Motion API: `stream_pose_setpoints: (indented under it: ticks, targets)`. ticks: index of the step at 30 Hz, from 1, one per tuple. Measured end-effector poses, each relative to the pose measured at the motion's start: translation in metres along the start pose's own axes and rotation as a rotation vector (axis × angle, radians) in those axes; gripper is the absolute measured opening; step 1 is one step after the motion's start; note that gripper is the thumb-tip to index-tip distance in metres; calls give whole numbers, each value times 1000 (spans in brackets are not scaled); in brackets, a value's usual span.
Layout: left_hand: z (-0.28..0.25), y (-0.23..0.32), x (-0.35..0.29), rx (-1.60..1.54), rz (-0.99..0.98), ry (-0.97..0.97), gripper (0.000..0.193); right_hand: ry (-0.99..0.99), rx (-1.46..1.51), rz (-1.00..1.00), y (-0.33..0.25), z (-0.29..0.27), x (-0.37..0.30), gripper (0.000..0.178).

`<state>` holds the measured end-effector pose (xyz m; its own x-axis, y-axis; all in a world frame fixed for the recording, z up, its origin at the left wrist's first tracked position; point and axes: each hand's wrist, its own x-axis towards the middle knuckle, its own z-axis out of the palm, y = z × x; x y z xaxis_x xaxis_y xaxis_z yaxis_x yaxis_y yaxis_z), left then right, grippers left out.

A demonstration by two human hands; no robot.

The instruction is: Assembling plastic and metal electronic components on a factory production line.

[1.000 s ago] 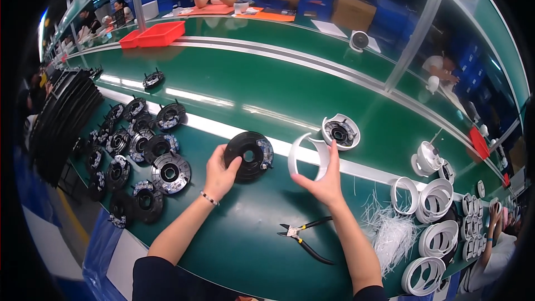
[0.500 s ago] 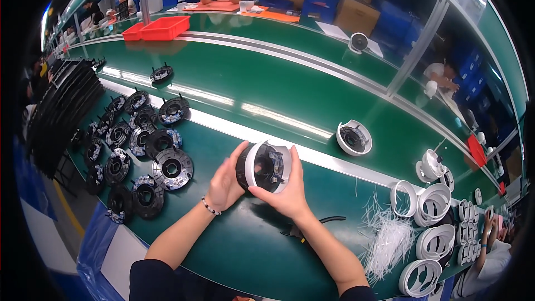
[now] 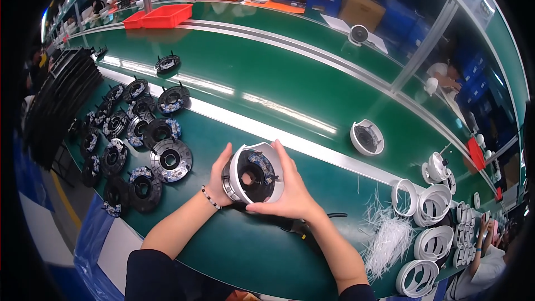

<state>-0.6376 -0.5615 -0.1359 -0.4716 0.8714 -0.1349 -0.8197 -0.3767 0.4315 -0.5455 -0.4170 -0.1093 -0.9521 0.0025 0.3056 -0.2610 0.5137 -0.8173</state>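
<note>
Between my two hands, above the near green worktop, is a white round housing point(image 3: 238, 168) with a black disc and a blue circuit board point(image 3: 259, 163) inside it. My left hand point(image 3: 220, 181) grips it from the left side and behind, around a black ringed base. My right hand point(image 3: 293, 192) wraps its right side, thumb along the lower rim and fingers at the top. The housing's open face tilts up toward me. Under my right forearm lies a pair of pliers point(image 3: 304, 227) with dark handles, partly hidden.
Several black discs with circuit boards point(image 3: 171, 160) lie at left, beside stacked black trays point(image 3: 58, 106). White rings point(image 3: 419, 277) and a pile of white strips point(image 3: 388, 245) are at right. Another filled housing point(image 3: 367, 137) sits on the green belt; red bins point(image 3: 167, 17) stand beyond.
The housing has turned in my hands, its board now at the upper part, and its face shows more to me. On the belt, the other housing has shifted slightly right.
</note>
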Motion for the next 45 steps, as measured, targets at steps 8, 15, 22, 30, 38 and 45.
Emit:
stream_pose_setpoints:
  ticks: [8, 15, 22, 30, 38, 45]
  targets:
    - [-9, 3, 4, 7, -148, 5, 55, -16, -235, 26, -12, 15, -7, 116]
    - [-21, 0, 7, -17, -154, -2, 50, -26, -271, -47, -10, 16, -8, 114]
    - [-4, -1, 2, 52, -114, -17, 77, 20, -328, -2, -10, 18, -5, 113]
    - [-10, -1, 2, 60, -181, -58, 81, -136, -357, -55, -15, 1, -2, 115]
    - [-5, -4, -8, 44, 4, -50, 57, 14, -418, -34, -15, 15, -4, 118]
    - [9, -20, 10, 188, 251, -15, 62, 217, -264, -86, 8, 7, -12, 120]
